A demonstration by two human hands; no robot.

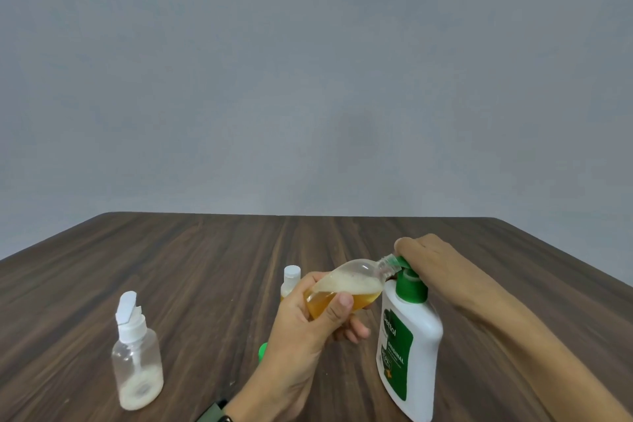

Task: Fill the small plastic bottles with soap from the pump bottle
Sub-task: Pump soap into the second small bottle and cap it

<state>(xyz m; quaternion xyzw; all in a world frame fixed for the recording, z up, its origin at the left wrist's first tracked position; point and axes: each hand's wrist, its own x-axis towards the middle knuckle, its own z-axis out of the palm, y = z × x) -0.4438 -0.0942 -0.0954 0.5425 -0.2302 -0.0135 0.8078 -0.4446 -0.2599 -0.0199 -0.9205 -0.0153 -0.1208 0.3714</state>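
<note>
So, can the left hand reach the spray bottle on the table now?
Probably not yet: the left hand grips the tilted small bottle at the pump bottle's nozzle. The spray bottle stands unobstructed to its left.

Plain room: wooden table [205, 250], bare grey wall [308, 79].

Head-worn camera looks forward and down, close over the table [205, 250].
</note>
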